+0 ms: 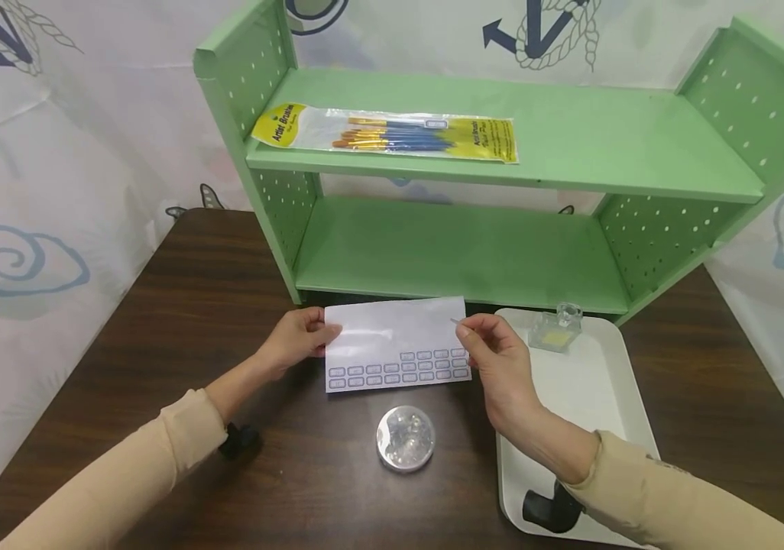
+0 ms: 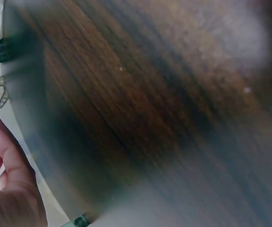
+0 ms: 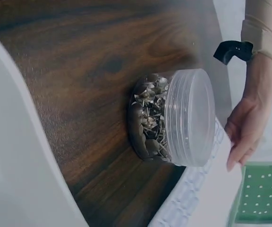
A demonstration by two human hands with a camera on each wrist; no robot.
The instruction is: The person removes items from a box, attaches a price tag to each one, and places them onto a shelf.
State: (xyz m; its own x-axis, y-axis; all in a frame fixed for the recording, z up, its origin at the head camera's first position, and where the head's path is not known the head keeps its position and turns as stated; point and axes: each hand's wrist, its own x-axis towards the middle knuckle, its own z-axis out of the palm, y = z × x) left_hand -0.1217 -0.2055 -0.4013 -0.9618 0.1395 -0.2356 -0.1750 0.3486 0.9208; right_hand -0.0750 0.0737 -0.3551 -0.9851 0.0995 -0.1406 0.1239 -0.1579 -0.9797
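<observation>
A white sheet of labels [image 1: 392, 328], with rows of small blue-bordered labels along its lower part, is held up over the table. My left hand [image 1: 299, 336] pinches its left edge between thumb and fingers; the left wrist view catches only part of that hand [image 2: 11, 175]. At the sheet's right edge, my right hand [image 1: 502, 363] pinches a small label [image 1: 456, 321], seen nearly edge-on. Below the sheet stands a clear round jar [image 1: 406, 438] with its lid on. Metal thumbtacks [image 3: 148, 118] fill its lower part in the right wrist view.
A white tray [image 1: 605, 382] lies under my right forearm, holding a small clear container [image 1: 557, 328] with a yellow patch. Behind stands a green two-tier shelf [image 1: 461, 244]. A labelled pack of artist brushes [image 1: 392, 137] lies on its upper tier.
</observation>
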